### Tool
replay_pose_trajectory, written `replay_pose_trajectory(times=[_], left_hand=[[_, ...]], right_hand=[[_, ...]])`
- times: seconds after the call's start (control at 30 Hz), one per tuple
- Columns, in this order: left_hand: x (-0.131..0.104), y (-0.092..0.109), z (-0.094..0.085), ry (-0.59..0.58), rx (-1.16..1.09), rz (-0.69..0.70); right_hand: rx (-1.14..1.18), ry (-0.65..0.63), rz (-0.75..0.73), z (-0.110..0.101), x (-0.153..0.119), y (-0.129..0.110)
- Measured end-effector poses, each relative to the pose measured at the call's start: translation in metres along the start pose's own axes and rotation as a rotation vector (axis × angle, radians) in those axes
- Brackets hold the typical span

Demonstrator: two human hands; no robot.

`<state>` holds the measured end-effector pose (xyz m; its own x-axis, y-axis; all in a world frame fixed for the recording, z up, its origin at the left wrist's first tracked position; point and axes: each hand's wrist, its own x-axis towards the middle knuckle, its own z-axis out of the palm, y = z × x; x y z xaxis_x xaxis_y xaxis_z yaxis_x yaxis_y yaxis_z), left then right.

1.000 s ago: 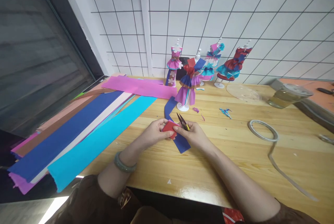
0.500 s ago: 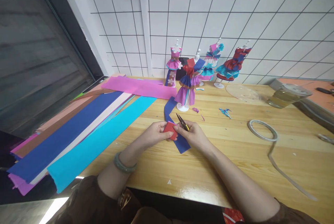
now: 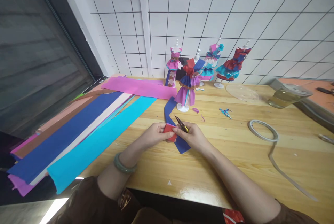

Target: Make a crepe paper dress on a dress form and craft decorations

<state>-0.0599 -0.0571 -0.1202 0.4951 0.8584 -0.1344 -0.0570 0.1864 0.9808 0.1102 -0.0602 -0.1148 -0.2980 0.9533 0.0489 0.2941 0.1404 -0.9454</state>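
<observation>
A small folded piece of red paper [image 3: 170,129], with a pink edge on top, is pinched between both hands. My left hand [image 3: 156,134] grips its left side, thumb across the front. The thumb of my right hand [image 3: 195,135] presses on the paper's right side. That same hand also keeps a pair of small scissors [image 3: 182,123] with dark blades and yellow on the handle, its tip pointing up and left. Under the hands lies a dark blue paper strip [image 3: 183,144], bent near the back. Just beyond stands a small dress form [image 3: 185,93] in red, blue and pink paper.
Long coloured paper strips [image 3: 104,133] lie across the left side. More dressed forms [image 3: 235,63] line the wall. At right are a tape roll [image 3: 263,130] with a loose tail, and a cup [image 3: 289,95]. Paper scraps [image 3: 225,113] dot the table [image 3: 235,154].
The red paper has turned slightly in my fingers, and my right thumb has slid a little left across it. The scissors have shifted slightly left.
</observation>
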Motion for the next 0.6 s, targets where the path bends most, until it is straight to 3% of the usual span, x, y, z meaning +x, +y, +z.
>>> replay_pose_trajectory(times=[0.17,0.4,0.6], left_hand=[[0.002,-0.002,-0.004,0.005,-0.024,0.039],[-0.001,0.011,-0.003,0.207,-0.233,0.064],[-0.001,0.012,-0.004,0.285,-0.336,0.091]], right_hand=[[0.033,-0.004,-0.014,-0.001,-0.001,-0.001],[0.090,0.011,0.000,0.000,-0.002,-0.001],[0.216,-0.095,0.084,0.005,-0.005,-0.008]])
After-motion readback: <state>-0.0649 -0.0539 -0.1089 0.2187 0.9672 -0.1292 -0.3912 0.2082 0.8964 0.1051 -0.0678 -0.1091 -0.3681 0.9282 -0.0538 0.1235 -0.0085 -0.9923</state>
